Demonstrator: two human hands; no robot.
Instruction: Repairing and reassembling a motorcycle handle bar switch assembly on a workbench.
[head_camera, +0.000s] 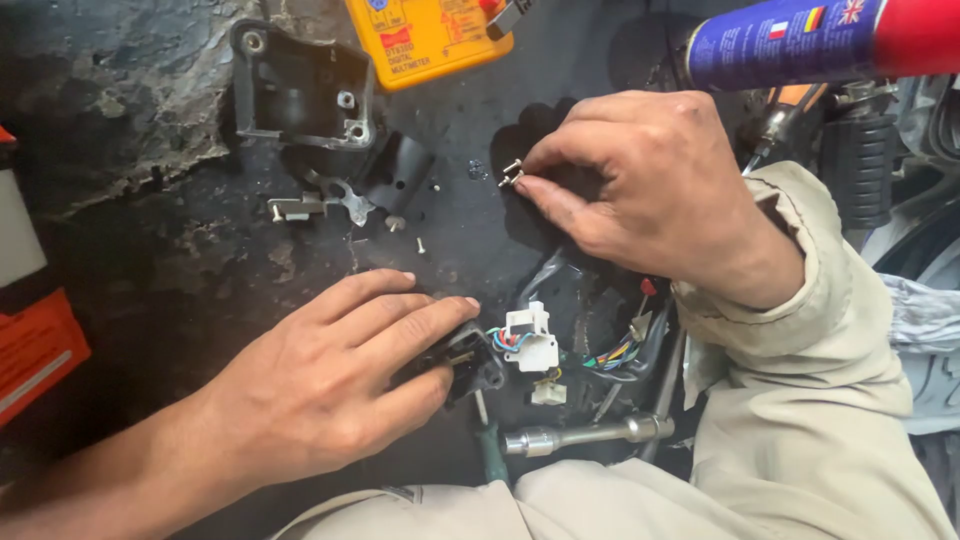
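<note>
Two hands | left hand (320, 385) grips black switch part (468, 360) | right hand (640, 185) pinches screws (512, 174)

- Meter (425, 38), 12 o'clock: yellow-orange case, blue markings.
- Spray can (800, 40), 1 o'clock: blue body, red end, small flag patterns.
- Housing (300, 90), 11 o'clock: black.
- Connector (530, 338), centre: white; wires (615, 355) blue, red, yellow, green.
- Box (35, 350), 9 o'clock: orange.
- Sleeve (790, 400), 4 o'clock: beige.
- Socket wrench (590, 435), 6 o'clock: silver.

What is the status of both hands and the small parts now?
Left hand holds black switch part, wires attached. Right hand pinches small screws on the dark floor. Loose screws, black cover nearby; nothing blocks.
</note>
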